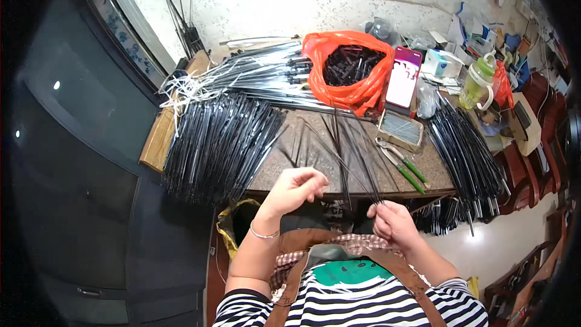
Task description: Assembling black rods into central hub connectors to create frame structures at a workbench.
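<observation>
My right hand (392,223) is closed at the table's front edge, pinching the lower ends of thin black rods (365,175), which fan out away from me over the tabletop. To its left, my left hand (296,190) hovers at the same edge with fingers curled together; whether anything small is in them is hidden. Between the hands, a few more dark rods (340,151) lie lengthwise, their tips past the edge. Green-handled pliers (404,166) rest to the right of the rods, beside a small open box of thin pale pins (400,128).
A thick bundle of black rods (221,145) covers the table's left side; another bundle (469,154) hangs over the right. Behind stand a red plastic bag (315,63) of small black parts, a lit phone (402,79) and a green-lidded bottle (477,85). A dark cabinet (78,115) stands left.
</observation>
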The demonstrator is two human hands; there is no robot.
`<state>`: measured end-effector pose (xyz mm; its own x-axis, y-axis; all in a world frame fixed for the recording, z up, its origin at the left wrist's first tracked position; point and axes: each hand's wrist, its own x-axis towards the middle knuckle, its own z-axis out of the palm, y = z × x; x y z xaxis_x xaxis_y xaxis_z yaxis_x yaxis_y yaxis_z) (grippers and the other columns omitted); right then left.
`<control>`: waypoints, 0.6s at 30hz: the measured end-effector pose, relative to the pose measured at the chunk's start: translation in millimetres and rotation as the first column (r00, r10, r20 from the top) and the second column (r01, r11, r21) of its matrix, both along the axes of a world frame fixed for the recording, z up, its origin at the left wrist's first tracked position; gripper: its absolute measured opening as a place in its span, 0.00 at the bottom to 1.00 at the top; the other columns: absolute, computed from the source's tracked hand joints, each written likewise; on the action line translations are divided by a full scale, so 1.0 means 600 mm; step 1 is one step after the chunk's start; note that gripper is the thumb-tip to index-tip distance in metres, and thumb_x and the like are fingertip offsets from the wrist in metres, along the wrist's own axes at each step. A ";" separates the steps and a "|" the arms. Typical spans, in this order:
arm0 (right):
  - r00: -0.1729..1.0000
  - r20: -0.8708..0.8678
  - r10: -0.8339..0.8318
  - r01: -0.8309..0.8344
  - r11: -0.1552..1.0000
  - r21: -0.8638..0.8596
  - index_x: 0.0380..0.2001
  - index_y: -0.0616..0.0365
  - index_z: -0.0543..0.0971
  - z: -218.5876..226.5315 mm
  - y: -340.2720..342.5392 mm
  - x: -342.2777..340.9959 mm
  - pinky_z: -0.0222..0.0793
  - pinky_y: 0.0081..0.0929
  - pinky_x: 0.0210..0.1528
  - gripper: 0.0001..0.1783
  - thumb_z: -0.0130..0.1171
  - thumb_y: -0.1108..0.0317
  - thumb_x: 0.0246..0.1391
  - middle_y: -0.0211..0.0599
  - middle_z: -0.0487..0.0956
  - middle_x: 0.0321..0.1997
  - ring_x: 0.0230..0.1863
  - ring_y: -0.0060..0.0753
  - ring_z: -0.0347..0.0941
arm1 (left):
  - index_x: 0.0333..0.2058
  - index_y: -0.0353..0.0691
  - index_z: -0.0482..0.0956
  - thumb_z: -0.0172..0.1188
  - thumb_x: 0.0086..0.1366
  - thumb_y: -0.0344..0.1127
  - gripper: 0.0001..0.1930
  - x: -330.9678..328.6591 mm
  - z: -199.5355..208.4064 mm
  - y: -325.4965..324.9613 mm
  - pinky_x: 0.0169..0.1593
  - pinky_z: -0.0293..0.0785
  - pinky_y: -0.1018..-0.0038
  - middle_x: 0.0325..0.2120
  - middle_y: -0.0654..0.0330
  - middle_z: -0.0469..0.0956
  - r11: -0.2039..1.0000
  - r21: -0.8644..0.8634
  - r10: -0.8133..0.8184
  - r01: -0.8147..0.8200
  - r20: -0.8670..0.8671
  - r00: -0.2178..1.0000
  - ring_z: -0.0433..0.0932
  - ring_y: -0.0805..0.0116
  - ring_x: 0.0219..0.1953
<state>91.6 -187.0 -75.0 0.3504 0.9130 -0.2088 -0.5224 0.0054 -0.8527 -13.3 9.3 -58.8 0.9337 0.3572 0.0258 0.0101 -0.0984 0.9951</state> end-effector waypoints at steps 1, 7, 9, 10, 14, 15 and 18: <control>0.999 0.044 0.013 -0.015 0.998 0.053 0.24 0.64 0.66 0.005 -0.004 -0.002 0.45 0.10 0.11 0.12 0.37 0.66 0.49 0.22 0.57 0.05 0.08 0.12 0.48 | 0.24 0.33 0.70 0.45 0.54 0.36 0.11 0.004 -0.004 0.009 0.19 0.60 0.88 0.15 0.65 0.69 0.994 -0.102 0.031 -0.025 0.057 0.998 0.63 0.83 0.15; 0.875 0.321 0.363 -0.369 0.928 -0.043 0.25 0.64 0.68 -0.029 -0.001 -0.018 0.56 0.12 0.18 0.12 0.38 0.66 0.48 0.26 0.64 0.12 0.14 0.15 0.57 | 0.31 0.33 0.67 0.42 0.54 0.44 0.17 0.058 0.049 -0.030 0.24 0.65 0.83 0.20 0.62 0.70 0.836 -0.539 0.252 -0.097 0.221 0.942 0.67 0.78 0.20; 0.637 0.643 0.425 -0.404 0.895 -0.191 0.24 0.64 0.68 -0.036 0.017 -0.023 0.59 0.17 0.20 0.13 0.40 0.65 0.47 0.33 0.68 0.15 0.16 0.22 0.63 | 0.35 0.34 0.64 0.44 0.54 0.42 0.16 0.073 0.064 -0.027 0.25 0.66 0.83 0.22 0.61 0.70 0.767 -0.626 0.344 -0.139 0.219 0.913 0.68 0.77 0.22; 0.481 0.715 0.508 -0.356 0.858 -0.370 0.23 0.65 0.68 -0.052 0.023 -0.023 0.62 0.24 0.24 0.15 0.43 0.62 0.45 0.41 0.71 0.19 0.20 0.33 0.67 | 0.33 0.35 0.66 0.46 0.53 0.40 0.14 0.076 0.068 -0.022 0.24 0.66 0.84 0.21 0.62 0.70 0.749 -0.635 0.397 -0.189 0.202 0.895 0.68 0.77 0.21; 0.327 0.842 0.430 -0.378 0.876 -0.300 0.29 0.62 0.69 -0.041 0.025 0.019 0.62 0.28 0.33 0.17 0.49 0.59 0.39 0.46 0.70 0.28 0.31 0.39 0.67 | 0.27 0.33 0.70 0.49 0.51 0.36 0.10 0.064 0.070 -0.014 0.17 0.56 0.87 0.14 0.66 0.66 0.793 -0.551 0.422 -0.258 0.193 0.886 0.60 0.81 0.13; 0.324 0.892 0.314 -0.292 0.931 -0.222 0.31 0.61 0.69 -0.030 0.037 0.048 0.61 0.27 0.36 0.16 0.50 0.62 0.38 0.45 0.70 0.31 0.33 0.39 0.66 | 0.27 0.33 0.70 0.49 0.51 0.36 0.11 0.058 0.066 -0.011 0.17 0.53 0.87 0.14 0.66 0.65 0.815 -0.512 0.418 -0.272 0.194 0.887 0.59 0.81 0.13; 0.074 0.971 -0.228 0.412 0.894 0.179 0.31 0.62 0.68 -0.016 0.070 0.145 0.58 0.27 0.38 0.13 0.48 0.70 0.37 0.44 0.69 0.32 0.35 0.39 0.64 | 0.24 0.31 0.70 0.46 0.53 0.39 0.13 0.043 0.048 0.004 0.14 0.47 0.86 0.09 0.70 0.59 0.810 -0.534 0.369 -0.241 0.144 0.918 0.53 0.83 0.10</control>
<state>178.7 -144.9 -84.5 0.5914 0.6553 0.4700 0.7382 -0.2052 -0.6426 12.2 11.5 -30.1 0.7631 0.6453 -0.0343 -0.2793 0.3772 0.8830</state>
